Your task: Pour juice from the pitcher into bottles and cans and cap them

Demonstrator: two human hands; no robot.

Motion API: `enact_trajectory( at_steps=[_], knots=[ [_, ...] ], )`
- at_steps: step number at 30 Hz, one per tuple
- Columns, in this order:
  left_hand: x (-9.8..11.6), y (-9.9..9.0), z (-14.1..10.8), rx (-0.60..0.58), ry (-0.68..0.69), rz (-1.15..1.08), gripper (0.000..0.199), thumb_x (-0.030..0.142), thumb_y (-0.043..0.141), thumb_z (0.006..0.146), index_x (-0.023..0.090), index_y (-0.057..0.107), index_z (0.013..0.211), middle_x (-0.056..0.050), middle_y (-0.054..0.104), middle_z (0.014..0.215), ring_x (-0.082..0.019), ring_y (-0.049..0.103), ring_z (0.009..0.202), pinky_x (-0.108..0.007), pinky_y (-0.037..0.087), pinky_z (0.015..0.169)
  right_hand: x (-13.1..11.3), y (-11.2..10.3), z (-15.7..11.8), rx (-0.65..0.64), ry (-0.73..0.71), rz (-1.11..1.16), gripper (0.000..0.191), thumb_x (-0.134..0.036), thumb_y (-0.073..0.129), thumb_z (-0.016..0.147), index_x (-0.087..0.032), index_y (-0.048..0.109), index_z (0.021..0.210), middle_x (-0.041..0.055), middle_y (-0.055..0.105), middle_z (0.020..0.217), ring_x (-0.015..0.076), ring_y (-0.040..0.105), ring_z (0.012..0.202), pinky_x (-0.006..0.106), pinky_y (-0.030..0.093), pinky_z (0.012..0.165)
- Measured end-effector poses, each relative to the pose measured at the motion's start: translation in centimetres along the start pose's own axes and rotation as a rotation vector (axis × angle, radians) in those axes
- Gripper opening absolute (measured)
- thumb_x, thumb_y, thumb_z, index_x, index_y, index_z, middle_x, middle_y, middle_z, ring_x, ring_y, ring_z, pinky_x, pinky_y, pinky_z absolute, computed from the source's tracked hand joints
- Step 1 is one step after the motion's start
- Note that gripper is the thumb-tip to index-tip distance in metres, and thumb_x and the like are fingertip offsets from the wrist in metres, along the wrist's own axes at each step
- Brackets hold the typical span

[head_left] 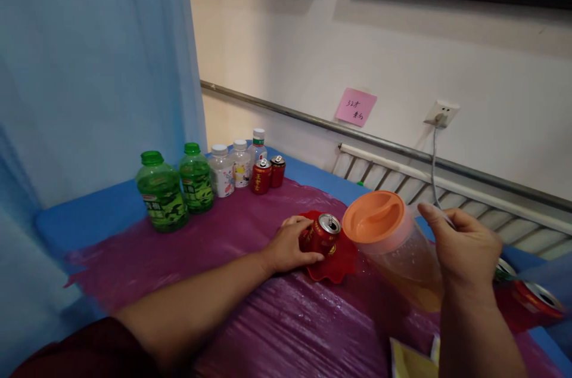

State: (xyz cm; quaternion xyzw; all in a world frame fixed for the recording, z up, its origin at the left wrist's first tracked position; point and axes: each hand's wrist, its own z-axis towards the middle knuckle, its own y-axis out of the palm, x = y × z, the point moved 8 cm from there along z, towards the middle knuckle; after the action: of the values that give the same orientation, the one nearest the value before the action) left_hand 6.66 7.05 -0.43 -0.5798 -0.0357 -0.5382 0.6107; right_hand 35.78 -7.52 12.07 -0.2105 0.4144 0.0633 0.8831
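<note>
My left hand (290, 245) is wrapped around a red drink can (322, 236), whose top is open with the tab raised. The can stands on a red scalloped mat (333, 272). Closed round the handle of a clear pitcher (402, 265), my right hand (467, 244) keeps it tilted toward the can. An orange lid (374, 217) covers the pitcher, and some yellowish liquid lies low inside. The lid's edge is close to the can's rim. Whether any liquid is flowing out I cannot tell. The pitcher's handle is mostly hidden by my fingers.
Behind to the left stand green bottles (161, 199), clear white-capped bottles (222, 172) and red cans (261, 176). More cans (529, 303) are at the right, beyond my right forearm. A yellow packet (413, 360) lies in front on the purple plastic sheet (268, 324). A radiator (482, 202) lines the wall.
</note>
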Motion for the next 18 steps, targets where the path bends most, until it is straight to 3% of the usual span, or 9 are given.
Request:
enact_trajectory(
  at_steps=[18],
  knots=[
    [0.0, 0.4, 0.0, -0.034, -0.021, 0.029, 0.076, 0.056, 0.088, 0.06, 0.024, 0.067, 0.126, -0.011, 0.063, 0.127, -0.034, 0.056, 0.121, -0.049, 0.043, 0.108, -1.1, 0.4, -0.9, -0.035, -0.032, -0.088, 0.056, -0.074, 0.069, 0.07, -0.019, 0.063, 0.062, -0.0057, 0.038, 0.051, 0.0117, 0.036, 0.054, 0.029, 0.027, 0.052]
  ],
)
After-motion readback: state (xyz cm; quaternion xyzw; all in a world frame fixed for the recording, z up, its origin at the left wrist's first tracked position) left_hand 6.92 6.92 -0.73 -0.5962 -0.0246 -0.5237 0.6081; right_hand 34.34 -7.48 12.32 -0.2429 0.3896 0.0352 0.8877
